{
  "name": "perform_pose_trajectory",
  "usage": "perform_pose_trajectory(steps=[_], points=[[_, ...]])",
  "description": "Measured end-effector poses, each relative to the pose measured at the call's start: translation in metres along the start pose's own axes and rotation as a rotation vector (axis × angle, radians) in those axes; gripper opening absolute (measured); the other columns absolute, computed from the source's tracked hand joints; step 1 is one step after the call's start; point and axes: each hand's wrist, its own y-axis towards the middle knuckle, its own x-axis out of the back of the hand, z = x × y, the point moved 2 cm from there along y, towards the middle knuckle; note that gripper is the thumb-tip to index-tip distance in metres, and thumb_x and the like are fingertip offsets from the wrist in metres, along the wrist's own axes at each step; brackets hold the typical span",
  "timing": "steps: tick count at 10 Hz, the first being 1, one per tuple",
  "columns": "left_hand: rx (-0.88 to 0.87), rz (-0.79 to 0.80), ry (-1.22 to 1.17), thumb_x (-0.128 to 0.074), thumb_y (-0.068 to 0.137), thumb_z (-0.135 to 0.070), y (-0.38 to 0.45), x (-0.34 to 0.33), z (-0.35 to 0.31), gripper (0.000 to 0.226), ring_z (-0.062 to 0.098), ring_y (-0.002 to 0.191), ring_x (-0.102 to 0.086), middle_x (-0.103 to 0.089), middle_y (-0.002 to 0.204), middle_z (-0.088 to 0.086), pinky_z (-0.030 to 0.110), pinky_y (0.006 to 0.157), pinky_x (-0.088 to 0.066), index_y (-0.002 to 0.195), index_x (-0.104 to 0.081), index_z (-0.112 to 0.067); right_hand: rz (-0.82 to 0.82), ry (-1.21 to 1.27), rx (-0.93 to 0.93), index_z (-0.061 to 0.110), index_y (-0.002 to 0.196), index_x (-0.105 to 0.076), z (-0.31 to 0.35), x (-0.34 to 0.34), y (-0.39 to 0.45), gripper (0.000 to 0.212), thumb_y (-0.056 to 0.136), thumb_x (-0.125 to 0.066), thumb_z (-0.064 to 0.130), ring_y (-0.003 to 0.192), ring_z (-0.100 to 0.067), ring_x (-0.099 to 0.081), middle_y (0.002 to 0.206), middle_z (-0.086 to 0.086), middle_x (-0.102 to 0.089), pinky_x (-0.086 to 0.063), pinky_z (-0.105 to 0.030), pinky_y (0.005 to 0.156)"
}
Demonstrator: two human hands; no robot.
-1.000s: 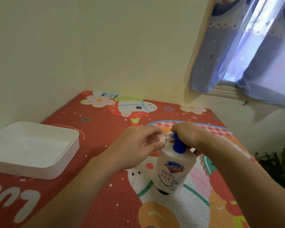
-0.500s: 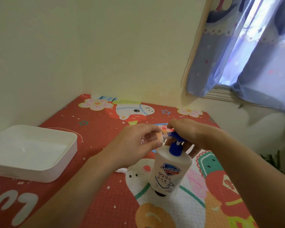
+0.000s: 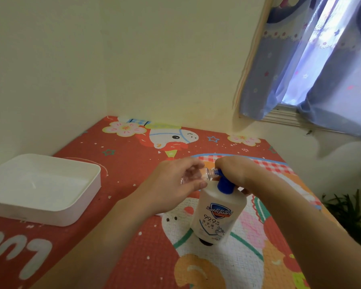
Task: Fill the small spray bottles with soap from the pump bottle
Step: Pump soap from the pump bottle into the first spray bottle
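The pump bottle stands upright on the cartoon-printed mat that covers the worktop, at about 5 o'clock from the middle of the view. The right hand lies over its blue pump head, fingers curled down over the top and pressing on it. The left hand holds a small clear spray bottle tipped on its side, fingers and thumb wrapped round its body, its open neck touching the pump spout at the 3 o'clock side of that hand.

The small bottle looks like thin clear plastic: light, fairly stiff, but likely to dent under a hard squeeze and to turn slippery if soap runs down the outside. It is probably best held round the middle of the body, as now, leaving the neck free and steady against the spout. The pump bottle seems well filled and so heavy enough to stand by itself, yet a press off centre could rock it on the soft mat; pushing straight down on the head should keep it planted.

A white tray sits well apart at 9 o'clock; a blue curtain hangs at 2 o'clock
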Motion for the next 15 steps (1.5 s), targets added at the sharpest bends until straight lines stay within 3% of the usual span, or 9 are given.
perform_pose_trajectory(steps=[2, 4, 6, 7, 9, 10, 11, 13, 15], points=[[0.015, -0.001, -0.011, -0.071, 0.088, -0.034, 0.0, 0.0, -0.002, 0.037, -0.002, 0.101, -0.063, -0.069, 0.109, -0.012, 0.019, 0.089, -0.05, 0.122, -0.063, -0.025, 0.052, 0.144, -0.084, -0.005, 0.125, -0.056, 0.001, 0.005, -0.005, 0.033, 0.102, -0.035, 0.007, 0.089, -0.026, -0.048, 0.126, -0.024, -0.059, -0.045, -0.038, 0.08], [-0.026, -0.034, 0.025, -0.073, 0.087, -0.032, 0.005, 0.004, -0.01, 0.032, 0.001, 0.095, -0.061, -0.069, 0.102, -0.013, 0.021, 0.084, -0.048, 0.117, -0.064, -0.026, 0.183, 0.421, -0.2, 0.008, 0.103, -0.069, -0.011, 0.019, -0.008, 0.051, 0.095, -0.032, 0.043, 0.092, -0.035, -0.069, 0.104, -0.014, -0.069, -0.057, -0.047, 0.083], [-0.032, -0.014, 0.054, -0.073, 0.086, -0.033, 0.004, 0.006, -0.009, 0.035, 0.002, 0.097, -0.062, -0.069, 0.107, -0.012, 0.024, 0.087, -0.05, 0.118, -0.064, -0.025, 0.069, 0.544, -0.239, 0.001, 0.116, -0.061, -0.002, 0.007, -0.006, 0.034, 0.098, -0.039, 0.019, 0.094, -0.033, -0.066, 0.119, -0.021, -0.064, -0.055, -0.042, 0.081], [-0.028, -0.002, 0.077, -0.072, 0.087, -0.035, 0.002, 0.003, -0.006, 0.037, -0.001, 0.1, -0.06, -0.068, 0.113, -0.014, 0.011, 0.084, -0.045, 0.121, -0.063, -0.024, -0.028, 0.358, -0.111, -0.001, 0.112, -0.059, -0.002, 0.0, 0.001, 0.024, 0.1, -0.04, 0.007, 0.102, -0.032, -0.06, 0.124, -0.022, -0.06, -0.045, -0.035, 0.078], [-0.015, -0.009, 0.057, -0.071, 0.088, -0.034, -0.001, 0.0, -0.005, 0.035, 0.0, 0.098, -0.061, -0.068, 0.108, -0.013, 0.015, 0.085, -0.047, 0.121, -0.063, -0.024, -0.013, 0.234, -0.092, -0.002, 0.123, -0.058, 0.001, -0.002, -0.002, 0.032, 0.1, -0.037, 0.005, 0.1, -0.033, -0.058, 0.123, -0.021, -0.061, -0.045, -0.035, 0.08], [-0.018, -0.013, 0.052, -0.071, 0.088, -0.033, -0.003, 0.0, -0.005, 0.035, 0.001, 0.099, -0.061, -0.068, 0.108, -0.013, 0.018, 0.087, -0.048, 0.121, -0.063, -0.024, 0.019, 0.256, -0.093, -0.003, 0.125, -0.057, 0.002, 0.001, -0.008, 0.033, 0.101, -0.036, 0.006, 0.092, -0.029, -0.054, 0.125, -0.022, -0.06, -0.044, -0.035, 0.077], [-0.025, -0.033, 0.041, -0.07, 0.088, -0.033, -0.001, 0.001, -0.01, 0.033, 0.002, 0.098, -0.061, -0.068, 0.106, -0.013, 0.021, 0.086, -0.049, 0.12, -0.063, -0.025, 0.027, 0.459, -0.175, 0.003, 0.114, -0.064, -0.004, 0.008, -0.011, 0.04, 0.099, -0.035, 0.026, 0.094, -0.032, -0.064, 0.115, -0.019, -0.065, -0.052, -0.039, 0.083], [-0.053, -0.041, 0.063, -0.073, 0.086, -0.033, 0.003, 0.007, -0.012, 0.033, 0.005, 0.095, -0.063, -0.068, 0.103, -0.012, 0.028, 0.086, -0.051, 0.117, -0.065, -0.024, 0.106, 0.401, -0.194, 0.007, 0.102, -0.066, -0.009, 0.012, -0.008, 0.048, 0.095, -0.031, 0.04, 0.086, -0.031, -0.068, 0.103, -0.012, -0.069, -0.055, -0.041, 0.08], [-0.042, -0.034, 0.072, -0.074, 0.085, -0.036, 0.001, 0.005, -0.009, 0.039, -0.001, 0.099, -0.062, -0.069, 0.11, -0.013, 0.02, 0.088, -0.05, 0.121, -0.065, -0.024, 0.001, 0.273, -0.083, 0.004, 0.097, -0.048, -0.002, 0.004, -0.004, 0.013, 0.101, -0.037, 0.007, 0.089, -0.026, -0.051, 0.122, -0.023, -0.06, -0.046, -0.035, 0.08]])
